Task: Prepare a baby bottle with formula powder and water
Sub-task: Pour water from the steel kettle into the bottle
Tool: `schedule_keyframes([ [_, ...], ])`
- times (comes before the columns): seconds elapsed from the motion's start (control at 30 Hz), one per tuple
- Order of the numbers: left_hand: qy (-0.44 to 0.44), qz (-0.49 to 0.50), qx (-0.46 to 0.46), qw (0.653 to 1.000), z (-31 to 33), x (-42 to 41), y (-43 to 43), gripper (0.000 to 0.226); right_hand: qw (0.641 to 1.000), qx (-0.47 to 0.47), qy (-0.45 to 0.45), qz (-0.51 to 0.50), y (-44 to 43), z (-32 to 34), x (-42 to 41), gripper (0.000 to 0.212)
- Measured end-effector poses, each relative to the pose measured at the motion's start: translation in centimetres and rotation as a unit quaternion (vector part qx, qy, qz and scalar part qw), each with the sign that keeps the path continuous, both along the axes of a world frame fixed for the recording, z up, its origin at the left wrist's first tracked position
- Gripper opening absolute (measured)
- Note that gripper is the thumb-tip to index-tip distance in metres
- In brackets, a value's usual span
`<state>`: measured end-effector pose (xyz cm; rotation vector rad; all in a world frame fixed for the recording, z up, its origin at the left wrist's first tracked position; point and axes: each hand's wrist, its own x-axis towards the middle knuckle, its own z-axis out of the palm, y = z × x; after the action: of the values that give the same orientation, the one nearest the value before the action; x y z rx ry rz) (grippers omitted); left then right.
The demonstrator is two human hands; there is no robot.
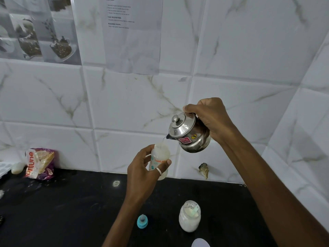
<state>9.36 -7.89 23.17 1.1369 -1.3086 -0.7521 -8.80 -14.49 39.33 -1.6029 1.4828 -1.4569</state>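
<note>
I see a silver steel pot (192,138), an orange-lettered translucent bottle (160,154), a teal nipple cap (142,221), a black counter (71,211) and white grey-veined tiles (124,104).

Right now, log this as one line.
step: pouring water | left hand: holds baby bottle | right hand: tilts steel pot, spout over bottle mouth | teat cap: on counter
</note>
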Motion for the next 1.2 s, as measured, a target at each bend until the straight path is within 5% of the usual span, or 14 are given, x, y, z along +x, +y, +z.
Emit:
schedule_keyframes([
  [1.2,0.010,0.000,0.010,1.000,-0.62,0.07,-0.33,0.062,1.000,-0.002,0.008,-0.005,0.03,0.25,0.02,0.046],
])
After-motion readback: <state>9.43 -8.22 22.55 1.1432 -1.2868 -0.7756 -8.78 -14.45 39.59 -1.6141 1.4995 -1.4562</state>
